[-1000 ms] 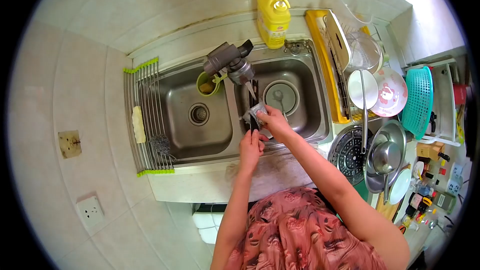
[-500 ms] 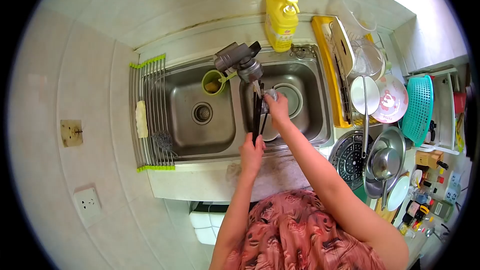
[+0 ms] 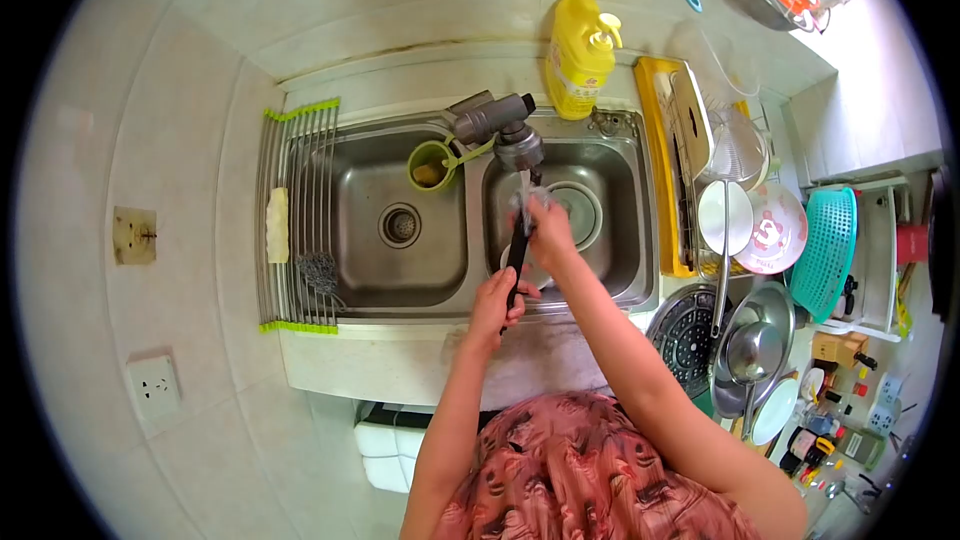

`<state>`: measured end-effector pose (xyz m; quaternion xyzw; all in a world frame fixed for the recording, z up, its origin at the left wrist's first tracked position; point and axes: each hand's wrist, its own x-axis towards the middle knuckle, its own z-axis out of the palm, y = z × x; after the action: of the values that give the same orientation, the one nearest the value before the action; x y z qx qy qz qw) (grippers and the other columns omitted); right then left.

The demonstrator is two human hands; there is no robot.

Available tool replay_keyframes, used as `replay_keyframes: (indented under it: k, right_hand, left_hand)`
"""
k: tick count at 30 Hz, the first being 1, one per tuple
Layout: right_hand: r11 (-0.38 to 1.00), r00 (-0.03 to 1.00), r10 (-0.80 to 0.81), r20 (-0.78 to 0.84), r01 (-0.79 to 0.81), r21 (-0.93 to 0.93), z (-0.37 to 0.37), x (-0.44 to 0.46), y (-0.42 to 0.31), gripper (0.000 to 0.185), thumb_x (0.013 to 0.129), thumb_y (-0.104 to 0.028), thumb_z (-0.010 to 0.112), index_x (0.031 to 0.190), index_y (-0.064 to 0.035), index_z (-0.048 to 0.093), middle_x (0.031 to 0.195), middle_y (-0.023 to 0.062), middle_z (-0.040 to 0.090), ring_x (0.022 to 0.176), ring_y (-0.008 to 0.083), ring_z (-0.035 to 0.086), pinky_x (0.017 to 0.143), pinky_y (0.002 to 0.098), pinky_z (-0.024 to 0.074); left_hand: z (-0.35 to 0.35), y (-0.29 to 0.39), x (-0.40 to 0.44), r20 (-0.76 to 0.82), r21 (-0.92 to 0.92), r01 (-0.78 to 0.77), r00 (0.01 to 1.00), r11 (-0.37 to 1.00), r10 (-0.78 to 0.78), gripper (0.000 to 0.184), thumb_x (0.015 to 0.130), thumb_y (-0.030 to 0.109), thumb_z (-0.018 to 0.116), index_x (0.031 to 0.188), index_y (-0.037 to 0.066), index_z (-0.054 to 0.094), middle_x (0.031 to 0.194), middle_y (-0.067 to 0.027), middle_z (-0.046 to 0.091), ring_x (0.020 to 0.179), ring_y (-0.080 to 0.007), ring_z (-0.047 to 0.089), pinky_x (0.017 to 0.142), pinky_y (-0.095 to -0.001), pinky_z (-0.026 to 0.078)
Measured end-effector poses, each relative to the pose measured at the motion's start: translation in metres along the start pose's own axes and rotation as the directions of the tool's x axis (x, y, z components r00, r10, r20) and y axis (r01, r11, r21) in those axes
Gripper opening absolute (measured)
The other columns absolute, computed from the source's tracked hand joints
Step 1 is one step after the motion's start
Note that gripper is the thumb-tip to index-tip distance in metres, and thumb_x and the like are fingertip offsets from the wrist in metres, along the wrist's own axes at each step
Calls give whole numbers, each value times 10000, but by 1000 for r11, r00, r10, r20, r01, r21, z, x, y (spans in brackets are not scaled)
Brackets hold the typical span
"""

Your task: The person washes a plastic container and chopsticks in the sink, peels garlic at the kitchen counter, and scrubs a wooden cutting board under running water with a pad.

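Worn on the torso: one garment point(image 3: 575, 470), loosely cut, coral-pink to dusty red in ground colour. Printed all over with irregular dark motifs, near-black and maroon, some leaf-like or petal-like; finer detail of the design too small to tell. Creased throughout, with soft folds and gathers running down the cloth. Left forearm point(image 3: 447, 420): bare, smooth, tapering to a narrow wrist. Right arm point(image 3: 650, 370): bare from wrist to above the elbow, broader toward the top. Left grip point(image 3: 495, 305) and right grip point(image 3: 550, 230): bare human hands, fingers partly hidden.
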<state>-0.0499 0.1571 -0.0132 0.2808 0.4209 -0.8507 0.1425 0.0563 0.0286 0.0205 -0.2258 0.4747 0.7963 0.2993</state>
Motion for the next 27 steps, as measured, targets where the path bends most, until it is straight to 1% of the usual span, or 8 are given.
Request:
replay_keyframes:
  k: [4, 7, 11, 12, 15, 19, 25, 27]
  right_hand:
    - [923, 982, -189, -21, 170, -345, 9, -16, 27, 253, 862, -50, 640, 1097, 36, 611, 951, 60, 665, 802, 149, 595, 733, 316, 489]
    - [911, 945, -309, -108, 262, -320, -2, 17, 16, 225, 858, -78, 666, 1054, 30, 647, 890, 40, 668, 773, 140, 590, 711, 301, 476]
    - [930, 973, -188, -135, 133, -342, 10, -5, 4, 186, 898, -154, 695, 1002, 0, 681, 815, 10, 658, 735, 104, 570, 666, 290, 464]
    - [937, 993, -119, 9, 115, -329, 5, -10, 9, 251, 917, -195, 698, 1104, -32, 660, 937, 8, 680, 781, 105, 621, 574, 280, 454]
    - [954, 999, -11, 48, 25, -298, -3, -4, 6, 266, 921, -193, 692, 1128, -32, 647, 984, 31, 695, 811, 125, 645, 629, 287, 494]
    - [992, 974, 27, 224, -53, 112, -9, 23, -22, 257, 955, -117, 619, 1182, 2, 598, 1044, 97, 699, 911, 195, 694, 779, 340, 558]
    - [995, 970, 94, 225, -82, -62, -3, -13, 1, 290, 959, -105, 598, 1226, 4, 569, 1054, 104, 671, 952, 244, 667, 869, 397, 556]
    - [990, 962, 50, 267, -83, 113, -4, 7, -13, 230, 984, -188, 580, 1128, -9, 587, 932, 92, 674, 839, 223, 655, 803, 349, 540]
  left_hand:
    - [0, -19, 18, -265, 434, -235, 890, 870, 372, 268, 1045, 286, 510, 989, 50, 623, 664, -31, 600, 452, -74, 423, 400, -232, 297]
    - [-15, -26, 14, -184, 524, -144, 943, 840, 277, 232, 1035, 268, 537, 998, 53, 616, 685, -27, 628, 449, -71, 432, 398, -242, 310]
    - [0, -3, 5, -164, 184, -99, 978, 978, 130, 300, 1047, 308, 510, 1099, 36, 625, 728, -55, 664, 449, -64, 423, 399, -234, 303]
    - [-3, 3, 6, -135, 142, -81, 986, 987, 101, 322, 1051, 318, 503, 1129, 30, 622, 739, -65, 671, 450, -61, 420, 399, -232, 299]
    - [-10, 10, -2, 22, 7, 21, 1000, 1000, -22, 425, 1062, 377, 472, 1239, 6, 582, 769, -87, 664, 444, -49, 386, 399, -220, 273]
    - [-13, 12, -14, 200, -88, 156, 970, 984, -136, 474, 1063, 415, 461, 1271, 0, 558, 760, -72, 637, 438, -42, 358, 401, -210, 256]
    - [-18, 10, -9, 258, -145, 214, 951, 966, -172, 473, 1065, 435, 447, 1240, 12, 566, 726, -36, 599, 415, -22, 323, 390, -196, 237]
    - [-21, 2, -14, 347, -206, 262, 920, 943, -180, 456, 1064, 439, 447, 1204, 23, 571, 708, -20, 581, 408, -16, 316, 384, -192, 230]
